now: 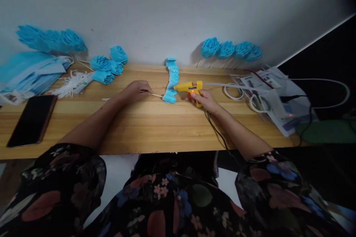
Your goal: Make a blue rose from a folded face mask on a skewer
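My left hand [138, 90] pinches a thin pale stick [156, 95], whose far end meets the lower end of a ruffled blue strip [172, 76]. The strip lies on the wooden table and runs up toward the wall. In my right hand [205, 100] is a yellow hot glue gun [190, 87] with a glowing orange light. Its nozzle points left, at or very near the strip; whether they touch I cannot tell. A long translucent glue stick [222, 85] sticks out of the gun's back, and a black cord hangs below.
Blue paper-like flowers [226, 49] on sticks lean against the wall at right; more flowers [103, 67] lie at left. Blue face masks [33, 72], white strings [73, 84] and a phone [32, 120] are on the left. A power strip [280, 105] and cables lie on the right.
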### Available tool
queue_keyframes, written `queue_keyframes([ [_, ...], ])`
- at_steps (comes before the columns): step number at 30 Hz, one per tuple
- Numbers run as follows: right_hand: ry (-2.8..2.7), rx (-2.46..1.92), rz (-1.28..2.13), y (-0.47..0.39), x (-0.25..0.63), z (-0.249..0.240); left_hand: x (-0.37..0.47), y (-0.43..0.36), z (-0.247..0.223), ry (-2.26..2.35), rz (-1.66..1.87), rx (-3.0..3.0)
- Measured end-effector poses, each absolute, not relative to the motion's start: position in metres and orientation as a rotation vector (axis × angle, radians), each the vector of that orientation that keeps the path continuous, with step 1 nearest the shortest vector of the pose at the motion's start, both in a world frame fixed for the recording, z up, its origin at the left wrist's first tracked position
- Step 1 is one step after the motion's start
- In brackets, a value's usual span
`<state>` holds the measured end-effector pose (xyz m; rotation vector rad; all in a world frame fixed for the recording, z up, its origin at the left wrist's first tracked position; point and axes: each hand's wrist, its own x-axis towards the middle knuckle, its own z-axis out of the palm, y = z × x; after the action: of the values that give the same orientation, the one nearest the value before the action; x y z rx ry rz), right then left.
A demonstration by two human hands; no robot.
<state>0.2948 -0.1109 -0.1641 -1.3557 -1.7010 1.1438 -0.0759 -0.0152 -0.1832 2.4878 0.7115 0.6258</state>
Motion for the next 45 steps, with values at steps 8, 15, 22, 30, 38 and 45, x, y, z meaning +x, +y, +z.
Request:
queue_keyframes([
  [8, -1.661, -1.423, 1.094, -0.117, 0.302, -0.167, -0.076, -0.013, -0.185, 0.685, 0.53, 2.495],
  [15, -1.63, -1.466, 1.05, -0.122, 0.31, -0.167, -0.076, -0.013, -0.184, 0.667, 0.48, 2.486],
  [22, -1.606, -1.515, 1.021, -0.13, 0.315, -0.171, -0.073, -0.021, -0.174, 0.739, 0.443, 2.437],
  [30, -1.625, -1.489, 1.092, -0.133, 0.314, -0.169, -0.073, -0.028, -0.17, 0.737, 0.453, 2.406],
  [38, -1.699, -1.505, 0.996, -0.127, 0.317, -0.176, -0.074, -0.029, -0.171, 0.774, 0.515, 2.382],
  [45, -1.796, -1.402, 1.01, -0.121, 0.309, -0.172, -0.076, -0.024, -0.173, 0.806, 0.476, 2.381],
])
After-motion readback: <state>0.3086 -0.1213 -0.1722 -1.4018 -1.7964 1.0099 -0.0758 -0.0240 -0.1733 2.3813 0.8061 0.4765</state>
